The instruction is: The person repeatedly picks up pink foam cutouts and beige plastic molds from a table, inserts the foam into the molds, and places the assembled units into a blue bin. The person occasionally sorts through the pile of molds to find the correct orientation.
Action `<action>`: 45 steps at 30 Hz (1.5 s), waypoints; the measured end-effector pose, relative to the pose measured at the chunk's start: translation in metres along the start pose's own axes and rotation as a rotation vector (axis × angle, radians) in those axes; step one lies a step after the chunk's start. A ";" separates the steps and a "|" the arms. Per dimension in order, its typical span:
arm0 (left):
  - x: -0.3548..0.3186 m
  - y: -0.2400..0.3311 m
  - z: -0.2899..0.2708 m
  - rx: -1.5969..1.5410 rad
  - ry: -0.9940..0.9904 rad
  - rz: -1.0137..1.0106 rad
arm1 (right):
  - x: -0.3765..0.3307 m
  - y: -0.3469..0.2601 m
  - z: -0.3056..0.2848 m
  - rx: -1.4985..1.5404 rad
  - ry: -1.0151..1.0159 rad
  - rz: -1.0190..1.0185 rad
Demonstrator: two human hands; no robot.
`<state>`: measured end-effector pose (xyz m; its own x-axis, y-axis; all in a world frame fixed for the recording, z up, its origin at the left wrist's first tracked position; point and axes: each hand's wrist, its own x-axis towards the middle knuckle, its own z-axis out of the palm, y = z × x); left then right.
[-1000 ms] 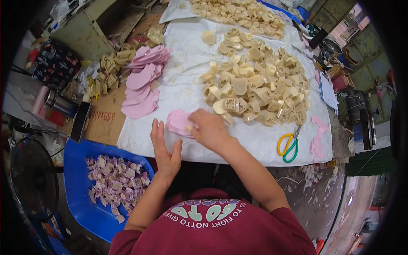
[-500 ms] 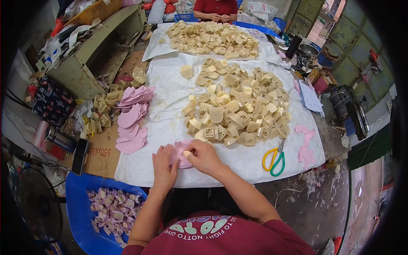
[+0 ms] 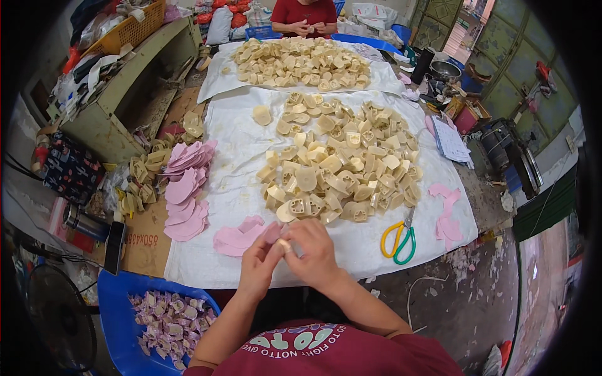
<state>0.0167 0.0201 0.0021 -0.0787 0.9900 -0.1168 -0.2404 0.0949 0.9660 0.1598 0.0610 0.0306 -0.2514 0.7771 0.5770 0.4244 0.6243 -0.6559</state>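
Note:
My hands meet at the table's near edge, fingers bent inward. In my left hand (image 3: pixel 260 263) a thin pink cut-out piece (image 3: pixel 272 232) is pinched, its upper part showing above the fingers. My right hand (image 3: pixel 311 252) closes on the side of the same piece; a pale yellowish bit (image 3: pixel 285 245) shows at its thumb, and I cannot tell whether it is a covering or a held part. Just left of my hands lie loose, fanned-out pink pieces (image 3: pixel 235 240). Beyond them spreads a large heap of cream plastic cup-shaped parts (image 3: pixel 351 156).
Scissors (image 3: pixel 401 241) with yellow and green handles lie on the right, near pink scraps (image 3: pixel 445 210). A taller pink stack (image 3: pixel 187 188) is at the left edge. Below left stands a blue tub (image 3: pixel 116 313) of pink-covered parts. Across the table sits a person in red (image 3: pixel 304 19) behind another heap.
My hands have come together and lifted a pink piece off the small pile. That pile now lies uncovered and fanned out to their left. The view has shifted slightly.

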 end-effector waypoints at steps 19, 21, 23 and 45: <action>0.076 -0.020 0.057 -0.410 0.110 0.214 | -0.007 0.079 -0.033 -0.439 0.008 0.026; 0.094 -0.034 0.069 -0.296 0.090 0.367 | -0.019 0.081 -0.042 -0.448 0.062 0.010; 0.119 -0.045 0.072 -0.011 0.149 0.549 | -0.023 0.089 -0.042 -0.431 0.089 -0.018; 0.123 -0.021 0.086 -0.282 0.152 0.535 | -0.043 0.104 -0.035 0.671 0.234 0.492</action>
<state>0.0955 0.1485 -0.0129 -0.3906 0.8650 0.3149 -0.3740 -0.4617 0.8043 0.2454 0.0900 -0.0453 0.0431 0.9811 0.1886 -0.1844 0.1933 -0.9637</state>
